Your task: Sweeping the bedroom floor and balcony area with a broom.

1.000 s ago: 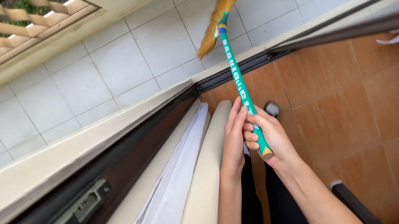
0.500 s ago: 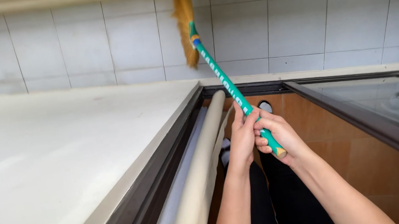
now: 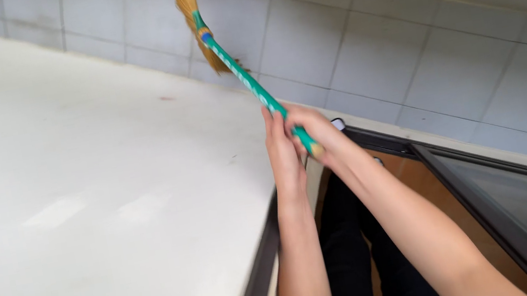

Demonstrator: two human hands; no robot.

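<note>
Head view, the only one here: both hands are wrapped around the bottom end of a green broom handle (image 3: 251, 84). The left hand (image 3: 284, 151) sits beside and just left of the right hand (image 3: 310, 134), the two touching, fingers closed tight on the stick (no gap showing, so a firm two-handed clamp). The handle's end pokes out just below the right hand.

From that grip the broom runs up and to the left, away from the person, long axis on a steep diagonal. The straw bristles (image 3: 190, 9) are at the far top end, pointing up past the frame edge, close against the grey tiled wall (image 3: 362, 51); can't tell if they actually touch it. The white flat surface (image 3: 71, 203) fills the left side, and a dark window frame (image 3: 504, 199) sits lower right. Both hands are about equally near the bristles.
</note>
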